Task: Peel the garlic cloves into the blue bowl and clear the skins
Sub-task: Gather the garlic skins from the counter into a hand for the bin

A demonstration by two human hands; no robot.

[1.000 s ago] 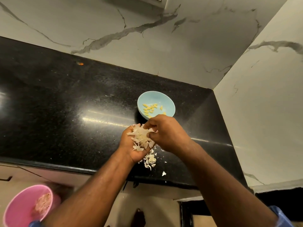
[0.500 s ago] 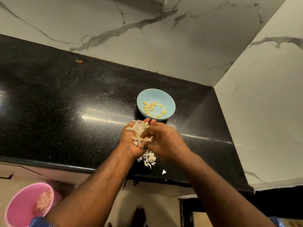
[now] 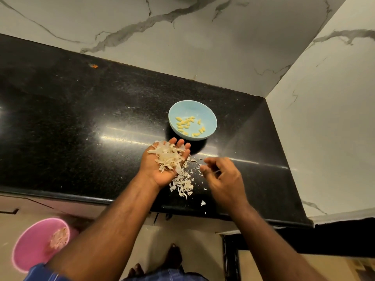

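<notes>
**benchwatcher:** Garlic cloves (image 3: 188, 126), peeled and yellowish, sit scattered inside the blue bowl (image 3: 211, 118), which stands on the black bench (image 3: 81, 122) toward the back corner, near the marble-look wall (image 3: 203, 47). The skins are split into two lots. One heap of skins (image 3: 167, 156) lies in the left hand (image 3: 162, 165), which is turned palm up with fingers relaxed and only slightly cupped, fingertips pointing at the bowl and just short of its rim. The hand carries the heap rather than gripping it.

**peel_nerd:** And the other lot?

**benchwatcher:** Loose skins on the bench (image 3: 183, 183) lie in a small pile just beside the left palm, between the two hands, plus a few stray flakes close to the front edge (image 3: 203, 203).

**peel_nerd:** What's the right hand doing?

**benchwatcher:** The right hand (image 3: 223, 177) hovers to the right of that pile, back of the hand up, fingers loosely curled toward the scraps. There might be a thin sliver of skin at the fingertips, but it's too blurry to tell if the person is actually pinching anything.

**peel_nerd:** Anything else in shot?

**benchwatcher:** A pink bucket (image 3: 32, 246) down on the floor at lower left, well apart from the bench, with a pale clump of what looks like more skins inside (image 3: 59, 238). A bare foot (image 3: 172, 256) shows on the floor below the bench edge, and there's a tiny orange speck (image 3: 94, 66) on the bench far left, near the wall.
</notes>
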